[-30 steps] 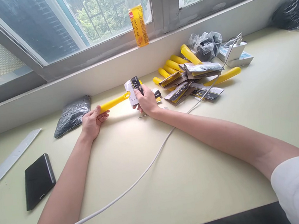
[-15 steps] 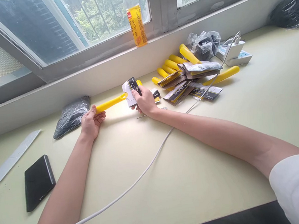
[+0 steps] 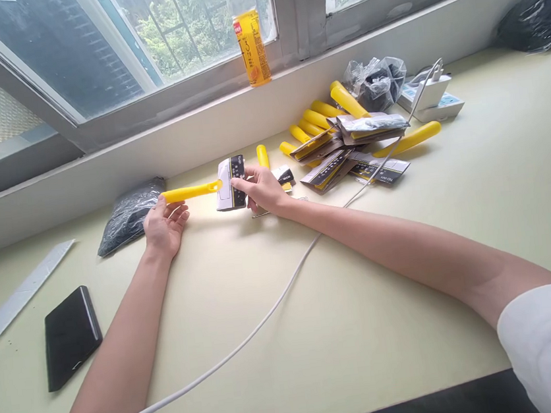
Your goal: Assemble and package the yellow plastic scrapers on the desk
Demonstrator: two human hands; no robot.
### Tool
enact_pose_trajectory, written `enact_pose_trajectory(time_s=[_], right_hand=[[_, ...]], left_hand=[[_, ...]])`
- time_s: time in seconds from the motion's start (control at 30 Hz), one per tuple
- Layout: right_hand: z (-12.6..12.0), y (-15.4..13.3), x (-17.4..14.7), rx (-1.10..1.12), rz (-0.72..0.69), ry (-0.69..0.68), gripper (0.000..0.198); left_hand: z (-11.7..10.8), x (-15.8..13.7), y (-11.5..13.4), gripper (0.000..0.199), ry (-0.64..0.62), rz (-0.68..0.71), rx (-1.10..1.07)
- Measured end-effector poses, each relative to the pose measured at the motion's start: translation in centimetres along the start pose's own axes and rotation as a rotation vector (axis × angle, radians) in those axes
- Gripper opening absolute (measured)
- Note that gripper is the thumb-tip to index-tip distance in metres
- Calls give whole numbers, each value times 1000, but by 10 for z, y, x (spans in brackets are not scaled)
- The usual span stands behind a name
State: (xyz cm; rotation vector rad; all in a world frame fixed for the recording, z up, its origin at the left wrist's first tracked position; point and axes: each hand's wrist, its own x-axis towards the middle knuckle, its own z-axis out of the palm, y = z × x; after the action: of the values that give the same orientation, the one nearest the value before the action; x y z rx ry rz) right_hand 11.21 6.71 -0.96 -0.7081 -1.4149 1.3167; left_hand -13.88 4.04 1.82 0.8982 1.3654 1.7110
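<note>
A yellow-handled tool (image 3: 192, 193) lies level above the table, its other end covered by a folded black-and-white printed card sleeve (image 3: 229, 184). My left hand (image 3: 165, 229) holds the far left end of the handle between thumb and fingers. The card sleeve's right edge is pinched by my right hand (image 3: 262, 189). Whatever the sleeve covers is hidden. Just behind my right hand another yellow handle (image 3: 262, 156) sticks up beside a printed card (image 3: 282, 176) on the table. A pile of similar yellow-handled tools in card sleeves (image 3: 334, 172) lies further right.
A white cable (image 3: 250, 337) crosses the table under my right forearm. At left are a dark-filled plastic bag (image 3: 132, 216), a black phone-like slab (image 3: 73, 337) and a pale strip (image 3: 21, 295). A bottle (image 3: 253, 46) stands on the sill; a charger (image 3: 435, 97) sits at the back right.
The held tool and its sleeve have shifted left and slightly toward me, the sleeve turning more upright. My right hand moved with it; my left hand moved slightly left. The yellow handle behind shows more.
</note>
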Motion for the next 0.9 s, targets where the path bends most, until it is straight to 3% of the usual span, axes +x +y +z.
enact_pose_trajectory(time_s=[0.13,0.27,0.33,0.5,0.67,0.9], right_hand=[[1,0,-6,19,-72,-139,11],[7,1,-15,18,-88,-418,20],[10,1,-18,24,-96,-495,23],[12,1,-16,-62,-85,-500,26],[11,3,-15,-186,-110,-481,34],[15,6,-14,-215,-152,-436,29]], left_hand=[[-5,2,0,37,-88,7,-38],[-7,-1,4,40,-214,-26,-85],[-6,-5,6,45,-309,-63,-60],[0,-14,6,55,-490,-66,94],[3,-18,8,49,-672,-107,291],[6,-23,8,40,-603,-98,290]])
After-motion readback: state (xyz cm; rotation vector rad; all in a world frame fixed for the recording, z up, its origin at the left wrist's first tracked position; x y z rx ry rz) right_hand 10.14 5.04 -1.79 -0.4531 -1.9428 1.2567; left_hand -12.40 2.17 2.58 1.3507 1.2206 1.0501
